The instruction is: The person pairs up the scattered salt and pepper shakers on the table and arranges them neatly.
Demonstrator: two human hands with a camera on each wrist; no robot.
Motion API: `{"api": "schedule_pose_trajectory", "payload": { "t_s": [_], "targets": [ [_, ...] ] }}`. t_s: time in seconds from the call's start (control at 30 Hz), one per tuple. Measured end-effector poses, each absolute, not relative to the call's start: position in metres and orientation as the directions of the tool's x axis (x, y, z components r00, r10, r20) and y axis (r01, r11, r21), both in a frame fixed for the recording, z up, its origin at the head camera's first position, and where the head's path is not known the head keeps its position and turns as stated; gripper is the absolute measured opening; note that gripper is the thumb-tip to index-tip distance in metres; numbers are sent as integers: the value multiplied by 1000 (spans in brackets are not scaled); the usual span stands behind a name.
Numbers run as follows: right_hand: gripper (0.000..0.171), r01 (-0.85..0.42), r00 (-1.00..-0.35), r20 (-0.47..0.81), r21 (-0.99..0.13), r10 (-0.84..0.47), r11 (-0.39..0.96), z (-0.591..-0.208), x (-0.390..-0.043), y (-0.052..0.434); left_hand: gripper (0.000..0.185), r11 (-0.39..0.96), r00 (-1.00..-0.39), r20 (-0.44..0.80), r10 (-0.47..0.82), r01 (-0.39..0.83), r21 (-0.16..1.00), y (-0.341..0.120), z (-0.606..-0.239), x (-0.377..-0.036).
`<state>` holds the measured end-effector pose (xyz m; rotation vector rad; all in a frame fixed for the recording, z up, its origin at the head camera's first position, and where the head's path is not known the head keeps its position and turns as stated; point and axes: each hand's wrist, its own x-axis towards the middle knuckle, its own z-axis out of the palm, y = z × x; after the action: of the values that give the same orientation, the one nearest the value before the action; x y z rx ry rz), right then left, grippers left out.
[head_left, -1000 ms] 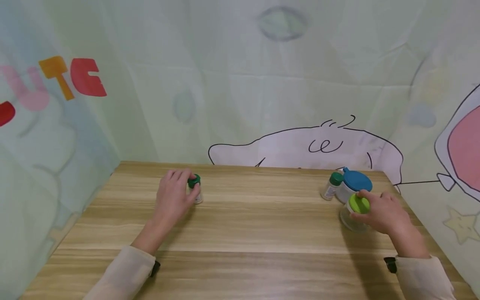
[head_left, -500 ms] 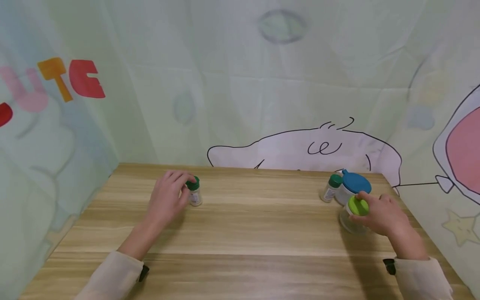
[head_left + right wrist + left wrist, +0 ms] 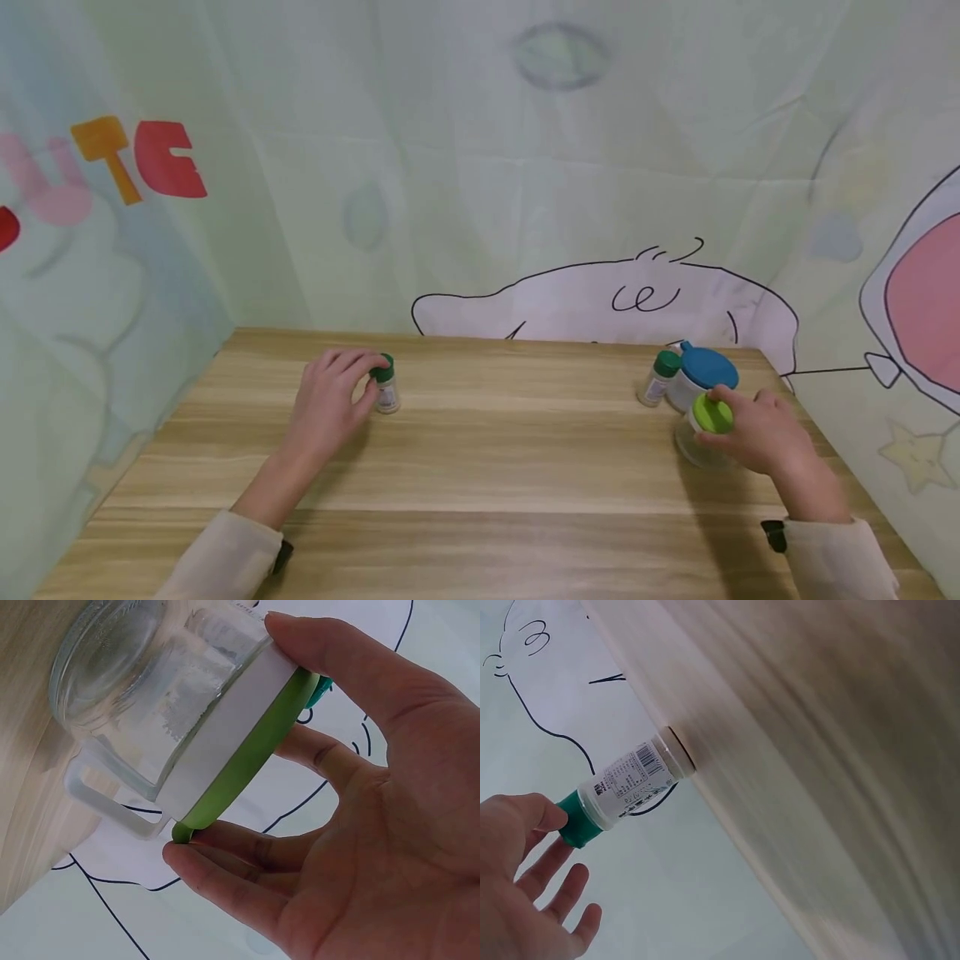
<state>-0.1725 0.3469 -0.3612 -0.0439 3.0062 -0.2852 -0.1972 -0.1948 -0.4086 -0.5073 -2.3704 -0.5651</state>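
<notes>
I have both hands down on the desk [image 3: 480,467]. My left hand [image 3: 327,406] sits at the far left, fingers relaxed and apart, one fingertip touching the dark green cap of the small bottle [image 3: 386,387], which stands upright there. My right hand [image 3: 757,429] is at the far right, fingers and thumb curled around the light green lid of the glass jar [image 3: 701,433], which stands on the desk. I judge this the gripping step on the jar; next would call for a firm hold at the lid. Just beyond stand a blue-lidded jar [image 3: 697,377] and a second small bottle [image 3: 658,377]. The desk is pale wood grain; a cartoon-printed cloth backdrop [image 3: 525,167] hangs on three sides.
</notes>
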Motion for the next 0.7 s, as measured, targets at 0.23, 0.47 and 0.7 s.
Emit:
{"api": "schedule_pose_trajectory", "payload": {
  "t_s": [0.23, 0.47, 0.7],
  "targets": [
    [80, -10, -993, -117, -186, -33, 983, -362, -172, 346, 30, 836, -725, 655, 211, 482, 265, -197, -411, -198],
    [79, -15, -994, -105, -187, -35, 982, -362, -172, 346, 36, 852, -754, 628, 195, 447, 272, -196, -410, -197],
    [80, -22, -994, -103, -191, -42, 981, -363, -172, 346, 35, 873, -775, 608, 172, 406, 271, -196, -410, -198]
  ]
}}
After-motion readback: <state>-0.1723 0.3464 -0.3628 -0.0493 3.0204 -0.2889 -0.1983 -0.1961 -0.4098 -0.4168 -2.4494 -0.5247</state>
